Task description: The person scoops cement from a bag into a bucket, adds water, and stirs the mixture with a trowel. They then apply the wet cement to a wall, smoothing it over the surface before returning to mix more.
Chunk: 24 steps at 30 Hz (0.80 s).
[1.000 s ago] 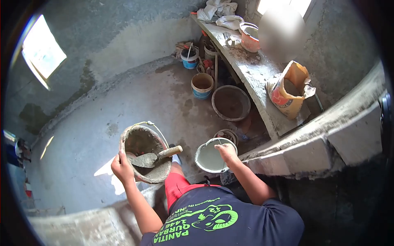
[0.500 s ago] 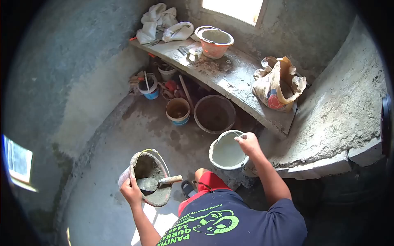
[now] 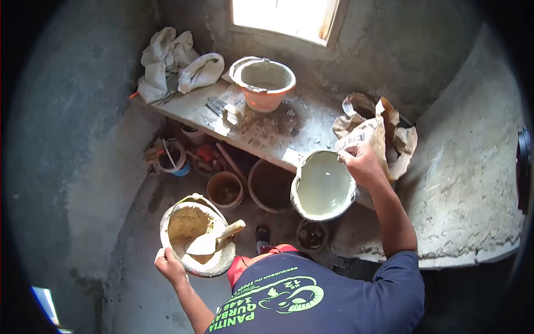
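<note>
My left hand (image 3: 171, 268) is closed on the rim of a mortar-caked bucket (image 3: 166, 222), which tilts so its inside shows. A trowel (image 3: 203, 243) lies in that bucket, its wooden handle sticking out over the right edge. On the other side, my right hand (image 3: 360, 160) grips a second bucket (image 3: 296, 203) at its upper right, by the handle or the rim; the fingers hide which. Cloudy greyish water (image 3: 325, 183) fills much of it. This bucket hangs in front of the slab's edge, just left of a torn paper sack (image 3: 384, 133).
A concrete slab (image 3: 194, 111) carries an orange-and-grey bucket (image 3: 266, 100), white sacks (image 3: 167, 61) and tools (image 3: 225, 111). Beneath it stand a brown-stained bucket (image 3: 225, 190), a large dark tub (image 3: 270, 186) and a blue-based bucket (image 3: 173, 158). A rough ledge (image 3: 456, 206) runs along the right.
My right hand has raised the water bucket up toward the slab and the paper sack. The trowel bucket has shifted slightly, still in my left hand. The view has moved closer to the slab.
</note>
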{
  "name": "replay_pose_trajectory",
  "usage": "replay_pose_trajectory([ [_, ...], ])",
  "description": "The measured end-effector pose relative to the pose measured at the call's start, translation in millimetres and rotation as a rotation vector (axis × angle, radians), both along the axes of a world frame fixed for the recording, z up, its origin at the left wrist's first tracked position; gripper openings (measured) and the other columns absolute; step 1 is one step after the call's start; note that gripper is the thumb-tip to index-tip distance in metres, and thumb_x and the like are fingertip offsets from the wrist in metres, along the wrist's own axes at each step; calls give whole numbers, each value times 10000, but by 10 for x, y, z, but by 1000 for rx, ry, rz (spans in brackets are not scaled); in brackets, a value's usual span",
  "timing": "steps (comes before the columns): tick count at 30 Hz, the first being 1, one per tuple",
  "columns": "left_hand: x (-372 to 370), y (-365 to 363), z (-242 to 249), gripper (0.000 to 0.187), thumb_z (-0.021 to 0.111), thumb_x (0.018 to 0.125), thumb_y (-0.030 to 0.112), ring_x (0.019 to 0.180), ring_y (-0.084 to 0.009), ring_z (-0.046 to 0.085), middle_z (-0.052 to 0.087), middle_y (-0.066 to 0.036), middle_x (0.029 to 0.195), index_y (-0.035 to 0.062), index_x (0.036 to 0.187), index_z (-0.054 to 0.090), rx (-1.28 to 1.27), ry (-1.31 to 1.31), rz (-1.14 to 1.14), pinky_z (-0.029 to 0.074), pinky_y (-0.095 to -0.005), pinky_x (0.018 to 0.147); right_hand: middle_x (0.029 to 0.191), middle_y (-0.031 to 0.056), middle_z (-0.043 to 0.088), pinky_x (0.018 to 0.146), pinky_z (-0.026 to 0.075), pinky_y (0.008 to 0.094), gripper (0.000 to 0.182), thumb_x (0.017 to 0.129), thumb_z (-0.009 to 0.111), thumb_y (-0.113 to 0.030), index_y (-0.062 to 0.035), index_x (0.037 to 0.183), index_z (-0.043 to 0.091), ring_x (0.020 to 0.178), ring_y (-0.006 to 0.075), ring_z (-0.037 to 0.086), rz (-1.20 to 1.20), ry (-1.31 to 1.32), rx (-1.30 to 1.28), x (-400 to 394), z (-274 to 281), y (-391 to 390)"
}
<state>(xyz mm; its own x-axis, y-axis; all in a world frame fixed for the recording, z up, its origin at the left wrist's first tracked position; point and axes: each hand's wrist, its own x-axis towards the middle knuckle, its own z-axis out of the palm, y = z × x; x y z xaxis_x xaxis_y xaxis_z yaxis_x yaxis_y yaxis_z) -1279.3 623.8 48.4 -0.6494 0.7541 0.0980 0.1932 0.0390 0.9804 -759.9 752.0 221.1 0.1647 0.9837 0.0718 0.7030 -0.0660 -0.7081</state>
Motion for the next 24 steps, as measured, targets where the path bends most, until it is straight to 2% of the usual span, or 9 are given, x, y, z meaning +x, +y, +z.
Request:
replay_pose_trajectory([
  [2, 110, 422, 168, 391, 515, 998, 87, 563, -48, 363, 452, 45, 606, 19, 622, 433, 41, -25, 44, 290, -271, 496, 545, 90, 522, 538, 400, 359, 250, 831, 624, -108, 79, 671, 583, 544, 123, 469, -42, 57, 139, -35, 156, 330],
  [4, 119, 863, 270, 411, 532, 1015, 113, 567, -47, 372, 481, 39, 612, 22, 621, 453, 88, -75, -20, 304, -260, 505, 530, 100, 523, 537, 407, 351, 231, 802, 624, -108, 82, 674, 606, 530, 121, 476, -36, -18, 91, 99, 257, 730],
  [8, -89, 1729, 348, 471, 555, 1051, 198, 581, -43, 364, 458, 51, 610, 46, 621, 441, -21, -163, -97, 297, -260, 509, 494, 115, 473, 521, 406, 342, 243, 745, 632, -148, 79, 657, 616, 495, 133, 473, -65, -78, 61, 311, 416, 1535],
  [10, -141, 2199, 430, 470, 553, 1052, 196, 589, -39, 359, 443, 57, 603, 54, 625, 417, -23, -48, -163, 289, -269, 507, 488, 102, 459, 511, 398, 329, 240, 739, 646, -159, 64, 651, 632, 495, 123, 470, -107, -97, 107, 447, 431, 1898],
  [11, -174, 2438, 468, 470, 553, 1052, 198, 590, -36, 360, 443, 58, 604, 52, 627, 415, -9, -9, -195, 291, -267, 509, 489, 77, 456, 507, 391, 316, 238, 722, 669, -172, 56, 658, 644, 502, 102, 453, -175, -64, 33, 494, 462, 2081],
  [14, -237, 3073, 589, 483, 553, 1053, 201, 590, -30, 342, 418, 68, 601, 50, 628, 380, -2, 2, -271, 270, -264, 507, 492, 36, 474, 506, 383, 299, 263, 688, 704, -182, 70, 650, 635, 522, 78, 436, -228, -41, -10, 674, 406, 2563],
  [18, -359, 3730, 592, 492, 551, 1052, 183, 590, -42, 264, 293, 69, 597, 67, 645, 298, 20, 219, -360, 189, -308, 508, 514, 28, 502, 514, 387, 304, 207, 649, 708, -156, 45, 641, 660, 529, 90, 450, -281, -61, 2, 897, 366, 3177],
  [20, -525, 4028, 583, 487, 551, 1050, 176, 603, -45, 257, 276, 73, 610, 69, 654, 287, 44, 273, -373, 184, -310, 518, 513, 41, 501, 518, 390, 312, 189, 631, 704, -146, 39, 647, 675, 523, 105, 452, -344, -111, -55, 966, 333, 3425],
  [24, -621, 4406, 685, 480, 539, 1054, 171, 617, -50, 243, 279, 75, 622, 71, 663, 280, -4, 236, -403, 175, -305, 526, 536, 113, 566, 562, 480, 335, 205, 673, 717, -175, 29, 674, 694, 537, 142, 573, -426, -164, -190, 1112, 263, 3841],
])
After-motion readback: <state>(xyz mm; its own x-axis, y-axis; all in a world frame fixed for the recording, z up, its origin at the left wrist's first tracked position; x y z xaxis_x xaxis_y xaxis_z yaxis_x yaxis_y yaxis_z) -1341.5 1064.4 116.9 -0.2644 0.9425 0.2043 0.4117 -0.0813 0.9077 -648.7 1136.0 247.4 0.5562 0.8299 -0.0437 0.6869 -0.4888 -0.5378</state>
